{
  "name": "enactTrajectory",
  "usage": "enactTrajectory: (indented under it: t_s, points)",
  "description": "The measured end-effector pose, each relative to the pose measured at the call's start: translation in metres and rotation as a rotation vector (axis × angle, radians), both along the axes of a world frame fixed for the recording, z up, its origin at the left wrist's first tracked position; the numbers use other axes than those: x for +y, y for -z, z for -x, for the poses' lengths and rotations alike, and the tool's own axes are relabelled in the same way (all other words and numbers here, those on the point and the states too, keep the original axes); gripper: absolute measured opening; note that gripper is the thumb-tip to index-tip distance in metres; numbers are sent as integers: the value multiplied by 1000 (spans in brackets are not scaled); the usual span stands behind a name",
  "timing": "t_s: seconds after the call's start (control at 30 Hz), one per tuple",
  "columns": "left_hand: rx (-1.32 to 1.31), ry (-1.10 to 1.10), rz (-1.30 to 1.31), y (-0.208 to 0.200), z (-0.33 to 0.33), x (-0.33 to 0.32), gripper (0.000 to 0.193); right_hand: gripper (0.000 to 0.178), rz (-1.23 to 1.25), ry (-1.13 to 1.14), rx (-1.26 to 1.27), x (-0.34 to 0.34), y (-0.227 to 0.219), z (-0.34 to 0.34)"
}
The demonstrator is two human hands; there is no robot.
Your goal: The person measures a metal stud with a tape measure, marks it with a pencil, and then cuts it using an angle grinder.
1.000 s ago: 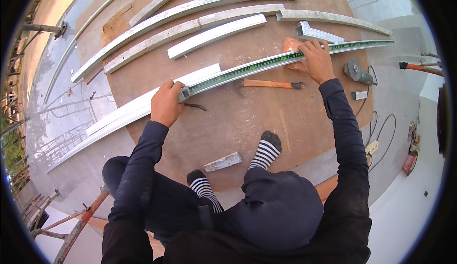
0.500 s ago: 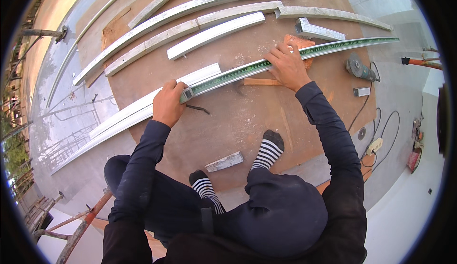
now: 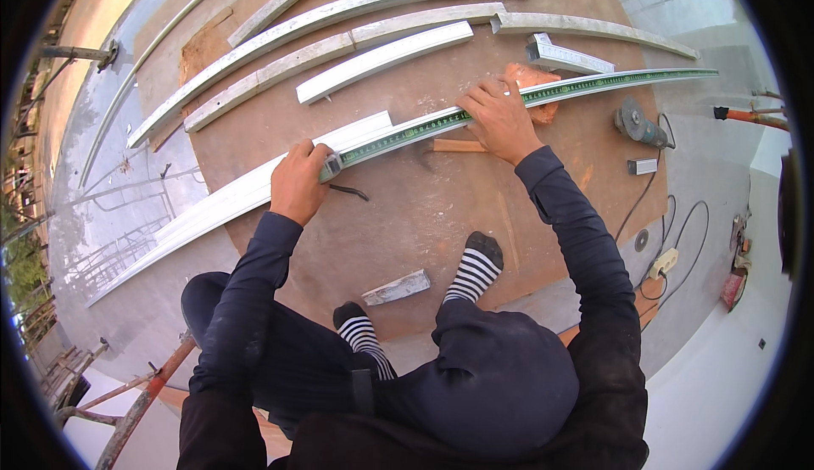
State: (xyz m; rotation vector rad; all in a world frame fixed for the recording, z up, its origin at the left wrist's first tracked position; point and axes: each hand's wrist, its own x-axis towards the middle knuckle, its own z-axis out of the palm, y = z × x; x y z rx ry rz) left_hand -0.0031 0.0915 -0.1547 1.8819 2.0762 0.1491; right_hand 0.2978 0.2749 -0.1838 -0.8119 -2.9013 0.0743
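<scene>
My left hand (image 3: pixel 296 183) is closed around the case of a tape measure (image 3: pixel 331 165), resting at the near edge of a long white channel-like profile (image 3: pixel 199 209). The green tape blade (image 3: pixel 585 86) runs out from the case along the profile to the far right. My right hand (image 3: pixel 500 120) has its fingers bent over the blade and the profile around mid-length, pressing them together; its fingertips are partly hidden. A shorter white profile (image 3: pixel 360 131) lies alongside, just beyond the left hand.
An angle grinder (image 3: pixel 638 124) with a cord lies at right, near an orange piece (image 3: pixel 543 112). Beyond are a loose white profile (image 3: pixel 386 61) and several long grey bars (image 3: pixel 322 13). Closer in are a short offcut (image 3: pixel 397 288) and a power strip (image 3: pixel 666 261).
My right hand has slid a little left along the tape blade, toward the left hand. The left hand keeps its hold on the case, almost unmoved.
</scene>
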Motion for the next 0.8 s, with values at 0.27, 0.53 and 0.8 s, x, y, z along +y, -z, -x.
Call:
enactTrajectory:
  t_s: [0.27, 0.53, 0.8]
  points:
    - [-25, -37, -20, 0, 2, -5, 37, 34, -119, 211, -116, 52, -20, -86]
    - [-17, -26, -17, 3, 3, -3, 41, 40, -60, 283, -78, 50, -22, -89]
    - [-36, -36, -1, 4, 3, 0, 35, 31, 311, 496, 635, 10, -138, -64]
